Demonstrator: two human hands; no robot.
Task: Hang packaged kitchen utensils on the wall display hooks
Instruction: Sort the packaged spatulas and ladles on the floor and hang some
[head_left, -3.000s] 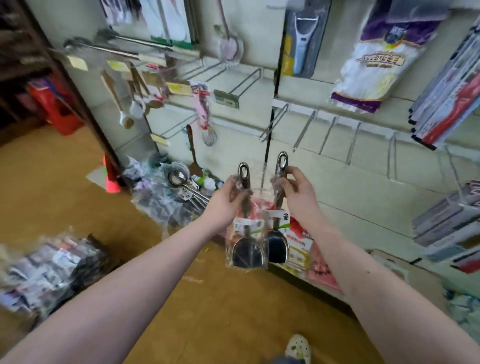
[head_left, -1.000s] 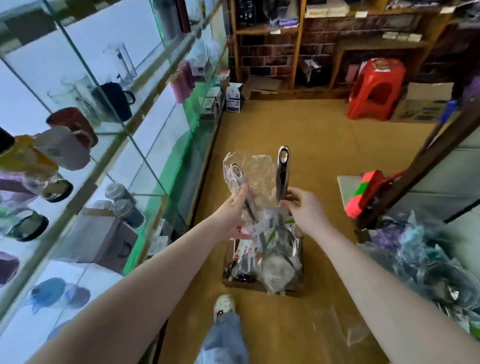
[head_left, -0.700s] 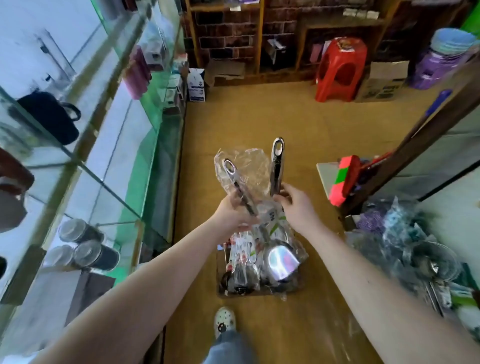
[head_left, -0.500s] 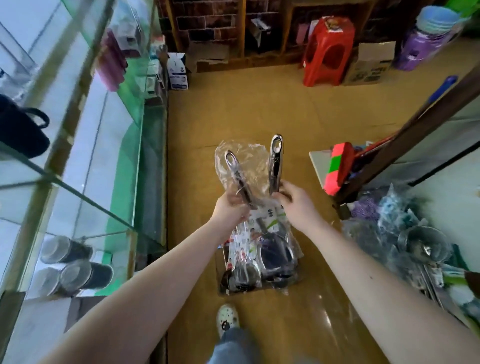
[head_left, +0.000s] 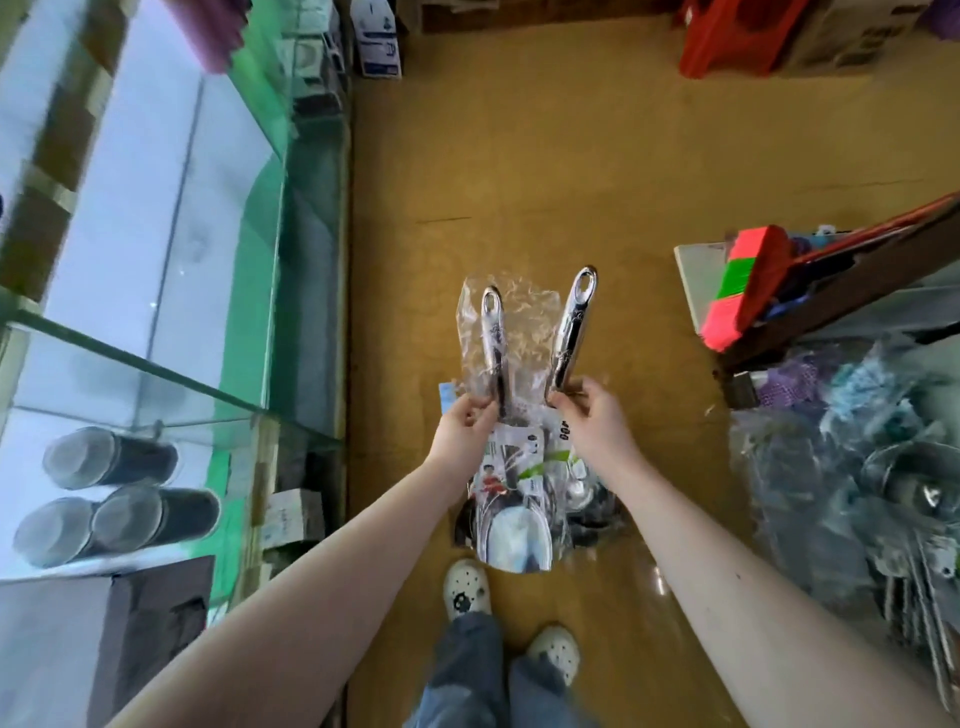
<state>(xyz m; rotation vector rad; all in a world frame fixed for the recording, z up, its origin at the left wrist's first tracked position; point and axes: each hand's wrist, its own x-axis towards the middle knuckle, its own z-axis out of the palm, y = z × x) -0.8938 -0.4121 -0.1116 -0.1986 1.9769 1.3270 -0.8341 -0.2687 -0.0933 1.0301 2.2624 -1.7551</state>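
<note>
hands: two, held apart at chest level over the floor, each pinched on its own utensil handle
left hand (head_left: 464, 426): thumb and fingers closed on the lower handle of the left scoop (head_left: 493, 332), through its clear plastic bag (head_left: 522, 317)
right hand (head_left: 595, 415): fingertips closed on the base of the right scoop handle (head_left: 574, 319), which sticks up bare above the wrapping
packaged utensils in hand: two metal scoops, handles pointing away from the person, each with one oval hanging hole at the tip; bowls hang down toward the feet with paper labels (head_left: 530, 457) across the middle
where they are: in the air above the brown floor (head_left: 545, 171), not near any hook; more packaged pieces lie on the floor just below them, count unclear
shoes: two white clogs (head_left: 466, 595), below the scoops
glass cabinet (head_left: 156, 291): one, along the left; three dark cylinders (head_left: 111, 457) lie inside
right side: one heap of bagged metal utensils (head_left: 872, 467), too jumbled to count; one pink and green block (head_left: 740, 286) by a dark wooden post
far edge: one red plastic stool (head_left: 727, 36), one white and blue box (head_left: 379, 41)
</note>
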